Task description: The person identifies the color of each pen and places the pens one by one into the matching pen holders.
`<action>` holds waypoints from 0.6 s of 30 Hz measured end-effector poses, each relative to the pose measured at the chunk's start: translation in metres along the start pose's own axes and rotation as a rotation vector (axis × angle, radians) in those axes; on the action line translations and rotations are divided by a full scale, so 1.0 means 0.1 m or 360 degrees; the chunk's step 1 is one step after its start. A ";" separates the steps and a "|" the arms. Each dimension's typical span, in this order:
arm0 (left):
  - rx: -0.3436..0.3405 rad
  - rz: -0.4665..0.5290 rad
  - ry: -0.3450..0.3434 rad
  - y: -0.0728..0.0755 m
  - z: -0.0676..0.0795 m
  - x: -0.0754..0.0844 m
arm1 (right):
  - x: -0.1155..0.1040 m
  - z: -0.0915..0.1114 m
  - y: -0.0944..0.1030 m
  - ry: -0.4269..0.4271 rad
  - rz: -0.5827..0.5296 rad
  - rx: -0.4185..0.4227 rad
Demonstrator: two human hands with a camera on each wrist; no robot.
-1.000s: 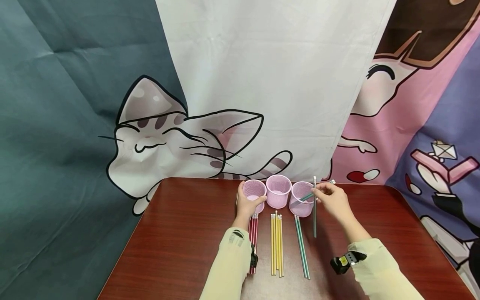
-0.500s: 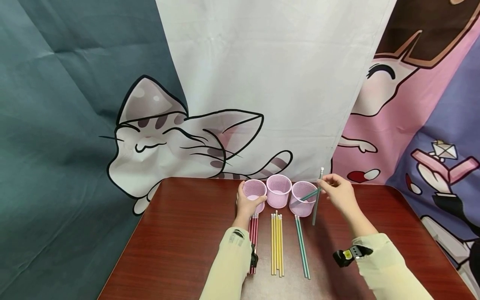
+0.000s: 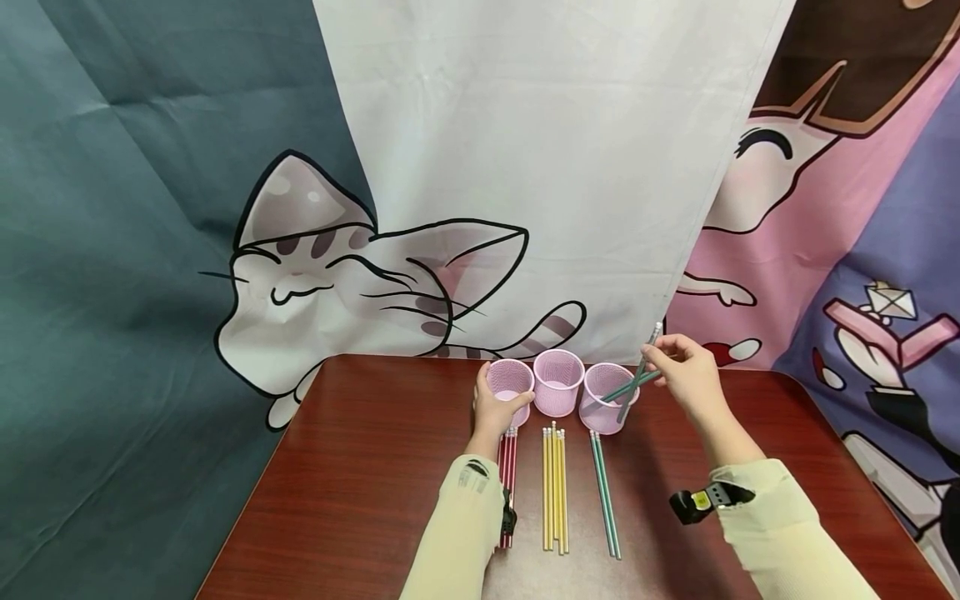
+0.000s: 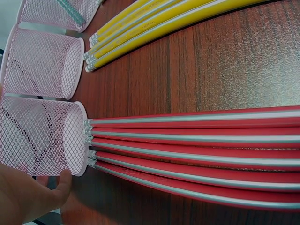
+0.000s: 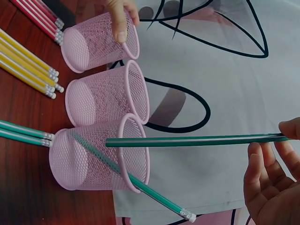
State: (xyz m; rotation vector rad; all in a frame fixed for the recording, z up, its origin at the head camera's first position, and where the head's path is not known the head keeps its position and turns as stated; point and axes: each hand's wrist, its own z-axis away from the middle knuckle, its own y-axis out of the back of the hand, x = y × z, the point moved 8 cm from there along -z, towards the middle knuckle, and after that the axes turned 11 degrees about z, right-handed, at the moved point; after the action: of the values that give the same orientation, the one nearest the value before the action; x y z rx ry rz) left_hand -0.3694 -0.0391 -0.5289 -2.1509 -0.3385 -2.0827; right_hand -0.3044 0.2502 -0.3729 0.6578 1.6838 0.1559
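My left hand (image 3: 495,410) grips the left pink mesh pencil cup (image 3: 512,377), thumb at its front. Over the right mesh cup (image 5: 68,164), my right hand (image 3: 692,379) pinches a green pencil (image 5: 197,140) near its eraser end. That pencil slants down, its lower end overlapping the cup's mouth in the right wrist view. Another green pencil (image 5: 157,195) leans inside the same cup, eraser sticking out past the rim. The middle mesh cup (image 3: 557,402) stands between the two, with no pencil in it.
Several red pencils (image 4: 197,150) lie in front of the left cup, several yellow pencils (image 3: 555,492) before the middle one. Two green pencils (image 3: 606,496) lie below the right cup. A printed cloth (image 3: 555,167) hangs behind the brown table (image 3: 360,467).
My right hand has moved right and up with the green pencil, which has tilted from upright to slanting, its lower end now over the right cup. The left hand stays put.
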 end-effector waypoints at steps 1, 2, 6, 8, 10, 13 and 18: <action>0.0000 -0.0001 0.0005 0.00 0.00 0.00 | 0.00 0.00 0.00 -0.0005 -0.0008 -0.0001; 0.0002 -0.0001 -0.0001 0.00 0.01 0.00 | 0.00 0.00 0.00 -0.0011 -0.0019 -0.0004; 0.0001 -0.0004 -0.0002 0.00 0.01 0.01 | -0.01 -0.01 0.02 -0.0029 -0.0041 -0.0004; 0.0000 -0.0004 -0.0012 0.00 0.01 0.01 | -0.02 -0.01 0.03 -0.0036 -0.0063 0.0007; 0.0000 -0.0004 -0.0014 0.00 0.01 0.01 | -0.02 -0.01 0.04 -0.0031 -0.0104 0.0023; 0.0003 -0.0003 -0.0017 0.00 0.01 0.01 | -0.02 -0.02 0.05 -0.0029 -0.0207 0.0049; 0.0005 -0.0007 -0.0008 0.00 0.00 0.00 | -0.02 -0.03 0.06 -0.0018 -0.0303 0.0068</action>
State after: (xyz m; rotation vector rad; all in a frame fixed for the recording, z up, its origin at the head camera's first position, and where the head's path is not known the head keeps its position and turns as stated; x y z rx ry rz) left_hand -0.3693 -0.0394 -0.5292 -2.1561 -0.3472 -2.0775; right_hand -0.3052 0.2552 -0.3679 0.5255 1.7326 -0.0188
